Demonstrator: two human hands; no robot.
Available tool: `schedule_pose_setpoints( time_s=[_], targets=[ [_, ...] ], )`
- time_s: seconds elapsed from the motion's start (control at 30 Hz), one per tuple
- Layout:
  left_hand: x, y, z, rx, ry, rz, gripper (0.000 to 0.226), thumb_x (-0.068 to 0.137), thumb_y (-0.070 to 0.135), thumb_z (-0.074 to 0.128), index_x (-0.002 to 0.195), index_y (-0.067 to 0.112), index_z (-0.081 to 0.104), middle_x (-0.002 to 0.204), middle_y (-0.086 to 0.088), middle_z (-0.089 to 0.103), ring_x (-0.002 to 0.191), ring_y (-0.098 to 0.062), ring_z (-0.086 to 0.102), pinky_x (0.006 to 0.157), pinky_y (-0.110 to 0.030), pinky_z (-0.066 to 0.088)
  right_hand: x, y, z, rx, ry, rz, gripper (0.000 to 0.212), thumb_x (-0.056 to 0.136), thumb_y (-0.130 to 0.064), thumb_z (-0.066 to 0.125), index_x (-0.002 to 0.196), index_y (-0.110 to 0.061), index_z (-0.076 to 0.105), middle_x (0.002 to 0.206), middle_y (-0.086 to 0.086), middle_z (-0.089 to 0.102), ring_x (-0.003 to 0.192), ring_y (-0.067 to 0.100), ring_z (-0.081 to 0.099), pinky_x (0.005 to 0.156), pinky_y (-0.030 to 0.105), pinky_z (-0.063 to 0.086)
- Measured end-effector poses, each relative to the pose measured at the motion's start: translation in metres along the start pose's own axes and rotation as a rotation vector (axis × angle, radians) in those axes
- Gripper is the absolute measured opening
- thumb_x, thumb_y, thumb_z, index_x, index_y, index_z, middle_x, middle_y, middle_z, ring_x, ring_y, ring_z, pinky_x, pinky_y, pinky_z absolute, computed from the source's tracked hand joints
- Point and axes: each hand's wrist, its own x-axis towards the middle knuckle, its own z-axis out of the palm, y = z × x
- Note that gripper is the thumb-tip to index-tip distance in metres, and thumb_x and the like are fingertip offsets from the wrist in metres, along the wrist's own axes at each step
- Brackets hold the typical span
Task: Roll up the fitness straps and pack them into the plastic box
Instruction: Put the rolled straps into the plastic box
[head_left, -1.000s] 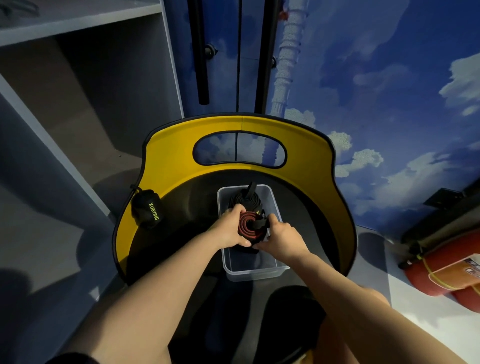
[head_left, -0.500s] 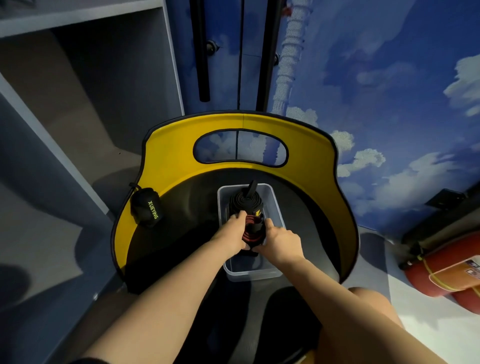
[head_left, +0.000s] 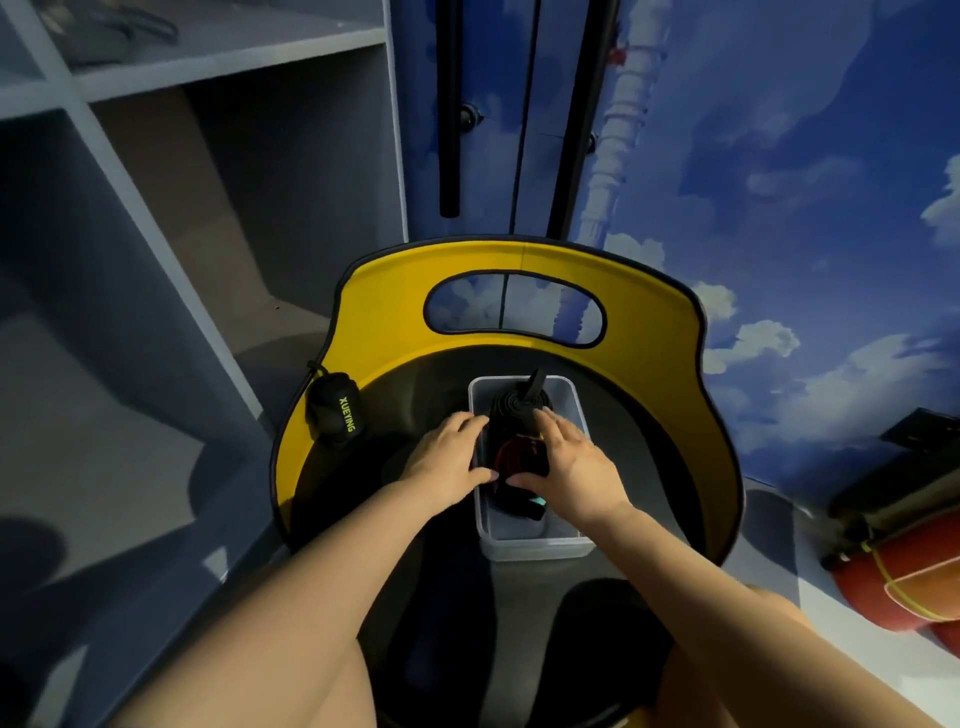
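Note:
A clear plastic box (head_left: 535, 545) stands on the black seat of a yellow-backed chair. Inside it, at the far end, a rolled black strap (head_left: 519, 405) stands with its loose end sticking up. In front of that lies a rolled red-and-black strap (head_left: 519, 457), down in the box. My left hand (head_left: 449, 457) rests over the box's left wall with its fingers spread. My right hand (head_left: 569, 462) lies over the right wall, fingers apart, thumb near the red roll. Neither hand grips the roll. A dark item with a teal tip (head_left: 530, 506) lies in the box below the roll.
A black pouch (head_left: 335, 410) printed XUEYING hangs on the chair's left rim. The yellow chair back (head_left: 649, 332) curves around the seat. Grey shelves (head_left: 208, 156) stand to the left. A red cylinder (head_left: 898, 577) lies at the right on the floor.
The red-and-black roll went from being held above the box down into it. Both hands have let go and their fingers have spread over the box's sides.

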Motion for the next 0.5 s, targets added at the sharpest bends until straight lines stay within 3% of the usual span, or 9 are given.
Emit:
schedule_pose_setpoints(
  time_s=[0.27, 0.5],
  targets=[
    [-0.022, -0.071, -0.036, -0.183, 0.119, -0.361, 0.065, 0.09, 0.03, 0.06, 0.145, 0.019, 0.027, 0.148, -0.008, 0.029, 0.132, -0.029, 0.038, 0.101, -0.042, 0.04, 0.041, -0.074, 0.019, 0.1, -0.094, -0.149, 0.081, 0.082, -0.043, 0.068, 0.147, -0.016, 0.026, 0.15, 0.006, 0.035, 0.136, 0.025, 0.035, 0.107, 0.036, 0.035],
    [-0.013, -0.118, -0.049, -0.402, 0.146, -0.587, 0.071, 0.092, 0.02, 0.057, 0.149, 0.012, 0.015, 0.147, -0.013, 0.035, 0.131, -0.031, 0.04, 0.102, -0.037, 0.037, 0.091, -0.122, 0.05, 0.195, -0.201, -0.12, 0.081, 0.08, -0.04, 0.071, 0.145, -0.013, 0.031, 0.145, 0.01, 0.042, 0.132, 0.028, 0.04, 0.105, 0.037, 0.038]
  ],
)
